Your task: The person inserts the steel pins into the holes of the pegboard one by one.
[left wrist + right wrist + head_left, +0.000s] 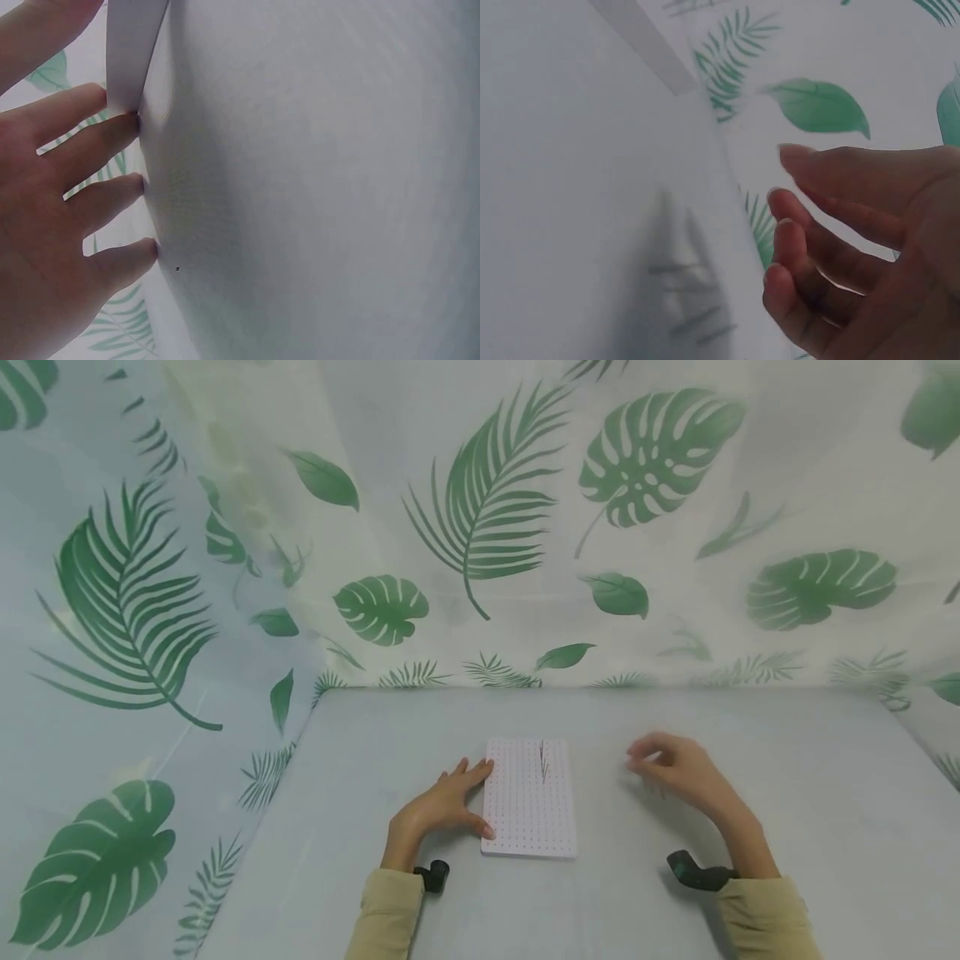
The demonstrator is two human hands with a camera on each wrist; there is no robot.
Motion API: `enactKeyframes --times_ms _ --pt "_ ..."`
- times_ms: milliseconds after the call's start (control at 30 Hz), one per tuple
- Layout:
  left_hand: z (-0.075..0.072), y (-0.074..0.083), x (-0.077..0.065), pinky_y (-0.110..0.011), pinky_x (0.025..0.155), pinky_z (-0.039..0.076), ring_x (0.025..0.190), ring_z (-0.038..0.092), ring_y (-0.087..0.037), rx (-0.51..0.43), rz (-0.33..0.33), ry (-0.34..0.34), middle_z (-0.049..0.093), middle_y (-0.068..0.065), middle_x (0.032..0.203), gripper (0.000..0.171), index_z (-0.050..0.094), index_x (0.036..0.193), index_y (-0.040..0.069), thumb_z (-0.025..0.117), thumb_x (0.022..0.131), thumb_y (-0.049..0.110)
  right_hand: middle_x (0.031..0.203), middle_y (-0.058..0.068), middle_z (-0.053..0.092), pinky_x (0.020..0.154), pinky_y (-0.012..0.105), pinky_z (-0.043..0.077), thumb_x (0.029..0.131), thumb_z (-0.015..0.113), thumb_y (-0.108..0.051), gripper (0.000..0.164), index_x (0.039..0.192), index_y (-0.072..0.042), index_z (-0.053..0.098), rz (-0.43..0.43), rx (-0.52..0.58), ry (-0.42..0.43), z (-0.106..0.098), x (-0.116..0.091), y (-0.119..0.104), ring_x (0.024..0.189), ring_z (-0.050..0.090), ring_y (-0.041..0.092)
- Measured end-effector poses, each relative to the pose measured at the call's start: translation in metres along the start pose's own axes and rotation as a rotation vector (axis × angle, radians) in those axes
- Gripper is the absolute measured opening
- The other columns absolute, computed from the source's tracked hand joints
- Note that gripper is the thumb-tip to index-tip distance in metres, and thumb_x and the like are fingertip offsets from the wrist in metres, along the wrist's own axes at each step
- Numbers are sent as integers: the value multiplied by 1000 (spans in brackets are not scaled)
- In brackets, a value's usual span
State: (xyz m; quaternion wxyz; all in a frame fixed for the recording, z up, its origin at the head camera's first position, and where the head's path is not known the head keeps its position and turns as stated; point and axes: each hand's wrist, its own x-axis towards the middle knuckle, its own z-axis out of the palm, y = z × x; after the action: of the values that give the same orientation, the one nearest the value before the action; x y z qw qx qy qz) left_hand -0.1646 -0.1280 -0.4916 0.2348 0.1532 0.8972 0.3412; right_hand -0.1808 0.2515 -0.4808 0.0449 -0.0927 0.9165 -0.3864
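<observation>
A white board dotted with rows of small holes lies flat on the table. A few thin dark sticks show on its upper right part. My left hand is spread at the board's left side, the thumb on the lower left edge and fingertips at the upper left edge. In the left wrist view its fingers are nearly straight. To the right of the board my right hand is raised over the table, fingers loosely bent, with nothing visible between thumb and fingertips.
Several short, blurred thin sticks lie on the table in the shadow below the right hand. The pale grey table meets a leaf-patterned curtain at its back and left. A dark wrist camera juts out beside the right sleeve.
</observation>
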Motion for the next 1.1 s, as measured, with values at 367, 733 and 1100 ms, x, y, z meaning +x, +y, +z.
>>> enactKeyframes --times_ms 367,733,1100 --pt "4 0 2 -60 128 9 160 8 -37 3 0 6 25 -12 170 106 33 162 10 92 75 22 109 19 68 73 41 54 86 82 -21 46 125 -1 66 32 -87 -141 -11 -8 24 94 65 30" --pt "3 0 -1 -63 127 10 159 9 -40 -3 -4 7 25 -14 170 105 34 161 10 92 75 23 114 21 65 88 57 53 82 85 -21 59 130 0 61 44 -104 -177 -5 -9 36 106 61 38" --pt "2 1 -1 -66 125 12 158 10 -44 7 -4 12 25 -16 169 106 34 161 10 92 74 22 100 10 67 74 37 53 88 78 -19 33 114 -2 68 34 -119 -81 -1 -6 38 91 63 24"
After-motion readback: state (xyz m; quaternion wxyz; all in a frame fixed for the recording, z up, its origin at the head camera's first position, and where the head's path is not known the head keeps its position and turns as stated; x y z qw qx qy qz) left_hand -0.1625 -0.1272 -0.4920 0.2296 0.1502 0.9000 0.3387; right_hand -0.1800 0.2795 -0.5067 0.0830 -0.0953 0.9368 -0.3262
